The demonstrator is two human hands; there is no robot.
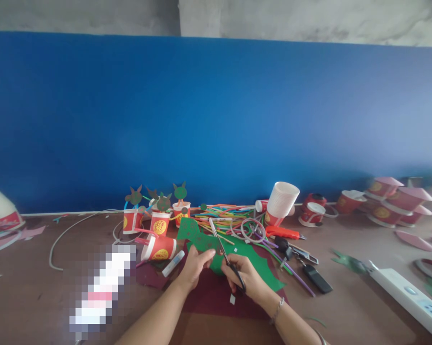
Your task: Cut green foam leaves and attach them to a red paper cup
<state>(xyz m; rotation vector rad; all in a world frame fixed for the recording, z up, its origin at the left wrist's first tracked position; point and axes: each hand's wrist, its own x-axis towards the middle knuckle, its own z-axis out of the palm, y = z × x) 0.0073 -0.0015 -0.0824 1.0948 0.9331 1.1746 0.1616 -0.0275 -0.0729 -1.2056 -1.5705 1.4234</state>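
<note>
My left hand (197,266) pinches a piece of green paper (190,231) that has small marks on it. With fingers in the handles, my right hand (247,274) grips a pair of scissors (222,243), whose blades point up and away beside the green paper. Under both hands lie a larger green sheet (265,268) and a dark maroon sheet (204,301). A small white paper scrap (232,299) rests on the maroon sheet. Just left of my left hand is a glue stick (173,263).
Red paper cups with animal heads (161,223) stand behind, one cup (161,248) on its side. Colourful sticks (219,213), a stack of white cups (282,199), an orange utility knife (283,233) and keys (284,245) lie around. A power strip (406,292) is at right.
</note>
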